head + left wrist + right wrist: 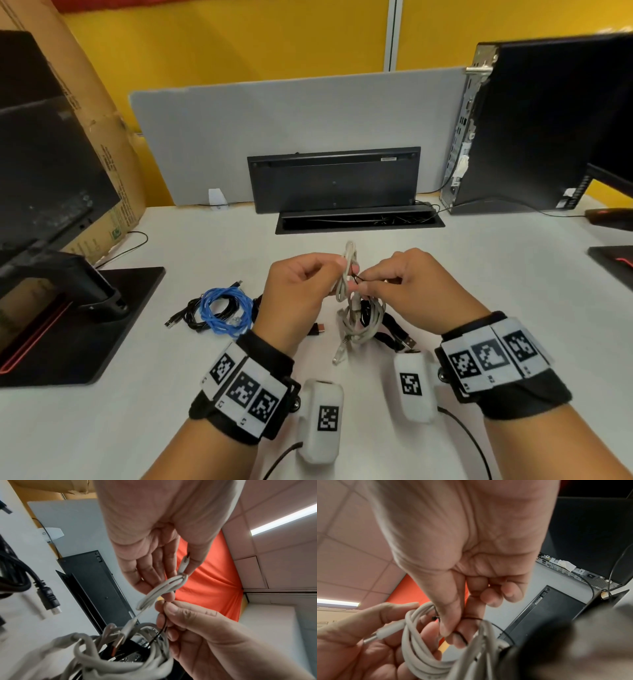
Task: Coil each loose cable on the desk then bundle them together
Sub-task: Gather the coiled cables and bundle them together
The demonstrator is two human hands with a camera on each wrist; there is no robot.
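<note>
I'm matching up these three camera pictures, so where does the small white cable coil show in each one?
Head: white cable coil at centre, held up between both hands.
Left wrist: centre, below the left hand's fingers.
Right wrist: lower left, in the left hand.
Shared landmark: upturned black keyboard.

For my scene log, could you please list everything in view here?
White cable: one, coiled, held above desk.
Thin black tie: one, pinched beside it.
Grey cable: one, loose, desk centre.
Blue cable: one, coiled, left.
Black cables: several, beneath blue coil.
Keyboard: one, black, upended against divider.
Computer tower: one, black, right.
Monitor stand: one, black, left.
Cardboard box: one, brown, far left.
Desk: one, white.
Left hand: grips white cable.
Right hand: pinches tie.
</note>
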